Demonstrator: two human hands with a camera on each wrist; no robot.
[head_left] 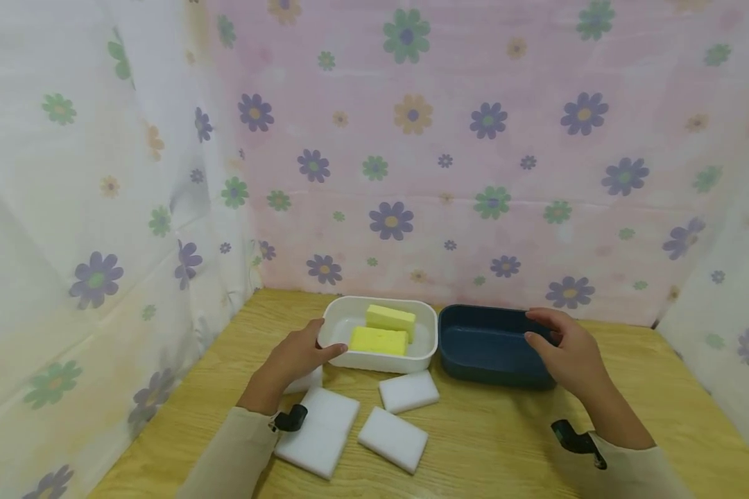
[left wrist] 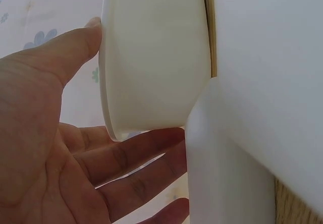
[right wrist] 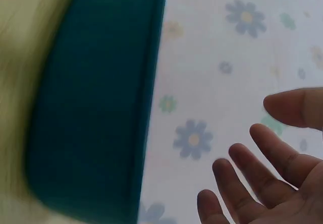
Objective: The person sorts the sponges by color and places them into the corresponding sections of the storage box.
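Note:
A white plastic container (head_left: pixel 424 346) holds two yellow sponges, one lying flat (head_left: pixel 378 342) in front of another on edge (head_left: pixel 390 319). At its left end is my left hand (head_left: pixel 293 357). In the left wrist view the thumb touches the rim and spread, nearly straight fingers (left wrist: pixel 136 153) lie along the end wall. Beside it stands a dark blue container (head_left: pixel 493 346) with nothing inside. My right hand (head_left: pixel 564 353) hovers at its right end, fingers loosely spread and apart from the rim in the right wrist view, holding nothing.
Several white foam sponges lie on the wooden table (head_left: pixel 480 443): a large one (head_left: pixel 320 431), two smaller ones (head_left: pixel 409 391) (head_left: pixel 393 438), and one (head_left: pixel 306 381) partly hidden behind the left wrist. Flower-print cloth (head_left: pixel 412 173) surrounds the table at the back and sides.

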